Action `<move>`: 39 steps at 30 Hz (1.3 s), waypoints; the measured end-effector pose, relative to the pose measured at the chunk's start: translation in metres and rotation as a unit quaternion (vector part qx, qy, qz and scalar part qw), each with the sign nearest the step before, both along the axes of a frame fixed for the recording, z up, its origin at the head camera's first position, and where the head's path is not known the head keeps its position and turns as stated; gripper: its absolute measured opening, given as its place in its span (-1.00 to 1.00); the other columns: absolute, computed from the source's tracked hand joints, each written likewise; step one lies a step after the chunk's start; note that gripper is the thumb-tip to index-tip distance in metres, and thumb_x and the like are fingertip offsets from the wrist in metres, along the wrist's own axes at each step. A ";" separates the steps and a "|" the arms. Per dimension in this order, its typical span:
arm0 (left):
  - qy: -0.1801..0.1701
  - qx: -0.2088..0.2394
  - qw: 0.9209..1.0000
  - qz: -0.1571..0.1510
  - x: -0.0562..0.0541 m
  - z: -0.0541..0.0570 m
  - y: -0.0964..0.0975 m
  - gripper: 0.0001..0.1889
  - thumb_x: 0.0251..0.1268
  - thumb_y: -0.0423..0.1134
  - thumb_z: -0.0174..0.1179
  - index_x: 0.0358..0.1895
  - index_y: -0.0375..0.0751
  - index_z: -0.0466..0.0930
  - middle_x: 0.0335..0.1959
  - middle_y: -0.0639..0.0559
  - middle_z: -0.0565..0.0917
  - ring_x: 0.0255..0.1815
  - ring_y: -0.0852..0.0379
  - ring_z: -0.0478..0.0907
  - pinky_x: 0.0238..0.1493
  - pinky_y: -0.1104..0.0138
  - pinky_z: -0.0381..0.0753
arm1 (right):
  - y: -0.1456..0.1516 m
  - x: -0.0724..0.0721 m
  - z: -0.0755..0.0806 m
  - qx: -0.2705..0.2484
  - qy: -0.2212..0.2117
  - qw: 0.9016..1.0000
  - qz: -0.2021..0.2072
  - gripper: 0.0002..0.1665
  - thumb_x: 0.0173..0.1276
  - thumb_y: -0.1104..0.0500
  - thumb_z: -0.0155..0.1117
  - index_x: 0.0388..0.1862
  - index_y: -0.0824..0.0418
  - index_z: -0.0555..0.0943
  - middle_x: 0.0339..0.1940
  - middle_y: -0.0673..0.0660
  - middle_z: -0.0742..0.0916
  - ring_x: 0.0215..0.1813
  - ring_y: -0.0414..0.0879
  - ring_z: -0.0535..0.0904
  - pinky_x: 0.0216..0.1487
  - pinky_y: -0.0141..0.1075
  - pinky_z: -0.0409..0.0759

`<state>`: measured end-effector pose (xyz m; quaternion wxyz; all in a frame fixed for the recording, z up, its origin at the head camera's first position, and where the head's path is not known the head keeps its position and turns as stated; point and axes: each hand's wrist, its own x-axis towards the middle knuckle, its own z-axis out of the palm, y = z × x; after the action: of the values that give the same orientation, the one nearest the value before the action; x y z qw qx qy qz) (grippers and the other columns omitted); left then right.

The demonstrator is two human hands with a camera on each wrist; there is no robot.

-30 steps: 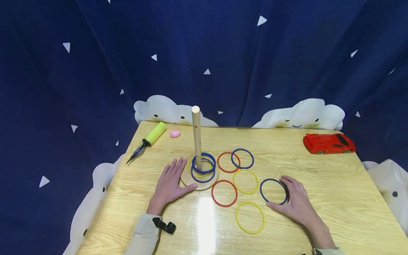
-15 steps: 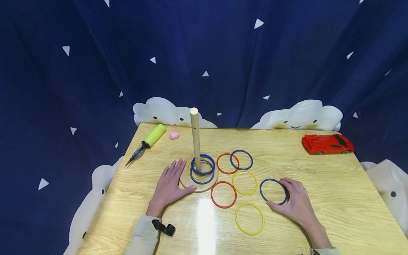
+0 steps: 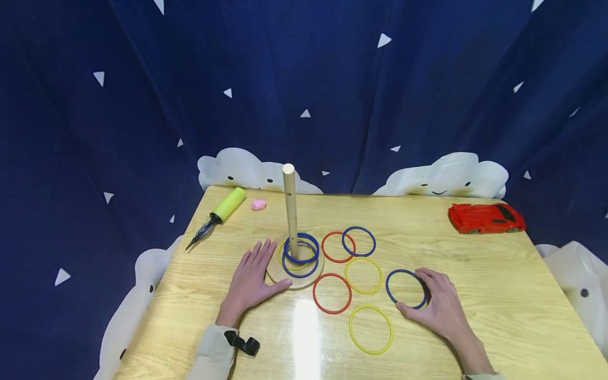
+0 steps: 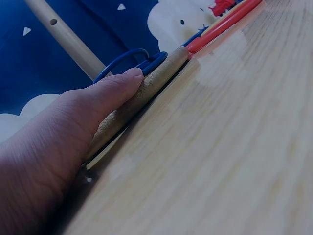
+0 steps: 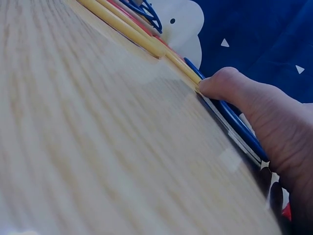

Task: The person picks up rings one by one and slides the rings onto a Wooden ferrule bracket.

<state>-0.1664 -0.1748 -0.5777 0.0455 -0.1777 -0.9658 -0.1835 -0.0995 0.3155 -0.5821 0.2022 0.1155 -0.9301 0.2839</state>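
My left hand (image 3: 250,279) rests against the left side of a round wooden base (image 3: 304,285), fingers straight. Its thumb lies on the front rim, plain in the left wrist view on the base's edge (image 4: 159,78). From the base rises an upright wooden post (image 3: 291,211). Round the post's foot lie several rings, among them a tilted upper blue one (image 3: 317,252) and a yellow one (image 3: 279,257). My right hand (image 3: 438,303) holds a blue ring (image 3: 388,287) at its right side, thumb at the near edge, fingers at the far edge. The right wrist view shows this ring (image 5: 244,132) slightly raised off the tabletop.
Between the hands lie two red rings (image 3: 314,295) (image 3: 323,250), two yellow rings (image 3: 350,327) (image 3: 347,277) and another blue ring (image 3: 374,245). Farther back are a yellow-green hand pump (image 3: 230,205), a small pink figure (image 3: 258,204) and a red toy car (image 3: 484,218). A dark blue curtain (image 3: 266,79) hangs behind.
The head view has tilted up slightly, so the scene sits a little lower. Both hands and the rings keep their places on the table.
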 end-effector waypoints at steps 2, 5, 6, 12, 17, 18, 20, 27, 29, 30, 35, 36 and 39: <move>0.000 0.001 1.000 0.000 0.001 0.000 -0.001 0.19 0.15 0.67 0.05 0.73 0.06 -0.04 0.72 0.01 0.08 0.74 -0.07 -0.08 0.69 -0.03 -0.07 | -0.001 0.002 0.000 -0.001 0.000 1.000 0.001 0.04 -0.36 -0.20 0.81 0.09 0.35 0.67 0.13 0.25 0.69 0.18 0.24 0.49 0.13 0.07 0.34; 0.002 0.004 1.000 0.000 0.003 0.000 -0.001 0.19 0.15 0.67 0.07 0.73 0.05 -0.03 0.72 0.01 0.08 0.74 -0.08 -0.07 0.69 -0.05 -0.05 | -0.003 0.003 0.001 -0.001 0.007 1.000 0.004 0.04 -0.37 -0.18 0.82 0.08 0.36 0.67 0.12 0.26 0.70 0.16 0.23 0.50 0.10 0.04 0.35; 0.002 0.004 1.000 0.000 0.003 0.000 -0.001 0.19 0.16 0.67 0.07 0.73 0.05 -0.02 0.72 0.01 0.08 0.74 -0.08 -0.07 0.68 -0.06 -0.04 | -0.003 0.003 0.002 0.000 0.011 1.000 0.004 0.04 -0.37 -0.17 0.82 0.08 0.36 0.68 0.12 0.26 0.70 0.15 0.22 0.51 0.10 0.03 0.35; -0.002 0.000 1.000 0.004 0.001 -0.001 0.000 0.19 0.16 0.67 0.05 0.73 0.06 -0.04 0.73 0.03 0.06 0.74 -0.04 -0.10 0.70 -0.02 -0.08 | -0.003 -0.001 0.008 -0.004 0.025 1.000 0.013 0.05 -0.38 -0.14 0.83 0.11 0.36 0.68 0.13 0.26 0.71 0.15 0.20 0.53 0.18 -0.21 0.32; 0.001 0.004 1.000 0.004 0.000 -0.001 0.000 0.19 0.16 0.67 0.05 0.73 0.05 -0.03 0.73 0.03 0.07 0.74 -0.05 -0.09 0.70 -0.01 -0.10 | -0.004 -0.006 0.014 -0.004 0.016 1.000 0.025 0.08 -0.34 -0.16 0.82 0.16 0.36 0.66 0.16 0.26 0.70 0.19 0.21 0.52 0.27 -0.49 0.19; 0.001 0.004 1.000 0.004 0.000 -0.001 0.000 0.19 0.16 0.67 0.04 0.73 0.05 -0.04 0.73 0.03 0.06 0.74 -0.05 -0.09 0.70 -0.01 -0.10 | -0.005 -0.007 0.016 -0.002 0.014 1.000 0.027 0.08 -0.33 -0.17 0.82 0.17 0.36 0.65 0.16 0.27 0.70 0.19 0.21 0.52 0.27 -0.48 0.20; -0.001 0.004 1.000 0.004 0.000 -0.001 0.000 0.19 0.16 0.68 0.04 0.73 0.05 -0.03 0.73 0.03 0.06 0.74 -0.05 -0.09 0.70 0.00 -0.10 | -0.006 -0.010 0.020 0.000 0.010 0.999 0.030 0.09 -0.32 -0.17 0.82 0.19 0.35 0.65 0.18 0.27 0.69 0.21 0.21 0.52 0.27 -0.39 0.25; -0.006 -0.001 1.000 0.005 0.000 -0.001 0.001 0.20 0.15 0.69 0.03 0.73 0.06 -0.05 0.73 0.03 0.06 0.74 -0.04 -0.11 0.70 0.00 -0.11 | -0.014 -0.026 0.038 0.010 0.020 0.998 0.060 0.09 -0.30 -0.12 0.81 0.22 0.37 0.63 0.20 0.27 0.68 0.23 0.20 0.52 0.26 -0.15 0.31; -0.007 -0.004 1.000 0.006 0.000 -0.001 0.001 0.20 0.16 0.69 0.03 0.73 0.06 -0.05 0.73 0.03 0.05 0.74 -0.03 -0.11 0.70 0.01 -0.11 | -0.017 -0.032 0.046 0.008 0.025 0.997 0.069 0.08 -0.29 -0.11 0.81 0.22 0.37 0.63 0.20 0.27 0.69 0.24 0.20 0.52 0.25 -0.11 0.35; -0.007 -0.005 1.000 0.006 0.000 0.000 0.001 0.20 0.16 0.69 0.03 0.73 0.06 -0.05 0.73 0.04 0.05 0.74 -0.03 -0.11 0.70 0.01 -0.11 | -0.019 -0.034 0.050 0.005 0.026 0.997 0.073 0.07 -0.29 -0.09 0.81 0.22 0.37 0.63 0.20 0.26 0.69 0.24 0.20 0.52 0.23 -0.08 0.36; -0.003 -0.001 1.000 0.004 0.000 0.000 0.001 0.19 0.17 0.67 0.04 0.73 0.04 -0.04 0.73 0.03 0.06 0.74 -0.04 -0.10 0.70 0.00 -0.09 | -0.027 -0.049 0.068 -0.008 0.019 0.996 0.084 0.06 -0.28 -0.04 0.83 0.25 0.34 0.62 0.24 0.24 0.67 0.25 0.19 0.51 0.19 -0.01 0.40; -0.002 0.000 1.000 0.004 0.000 0.000 0.001 0.19 0.17 0.67 0.05 0.73 0.04 -0.04 0.73 0.03 0.06 0.74 -0.05 -0.09 0.70 0.00 -0.09 | -0.028 -0.052 0.071 -0.010 0.017 0.996 0.088 0.07 -0.27 -0.03 0.83 0.26 0.33 0.61 0.24 0.24 0.67 0.26 0.18 0.50 0.20 -0.01 0.41; 0.000 0.002 1.000 0.003 0.001 0.000 0.001 0.19 0.17 0.66 0.05 0.73 0.03 -0.03 0.72 0.01 0.08 0.74 -0.06 -0.08 0.70 -0.01 -0.09 | -0.034 -0.059 0.080 -0.008 0.009 0.995 0.098 0.08 -0.27 -0.03 0.84 0.29 0.30 0.60 0.27 0.22 0.66 0.27 0.15 0.49 0.22 0.01 0.42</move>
<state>-0.1657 -0.1735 -0.5780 0.0466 -0.1746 -0.9659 -0.1853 -0.1589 0.2815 -0.5017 0.1830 0.2074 -0.9102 0.3084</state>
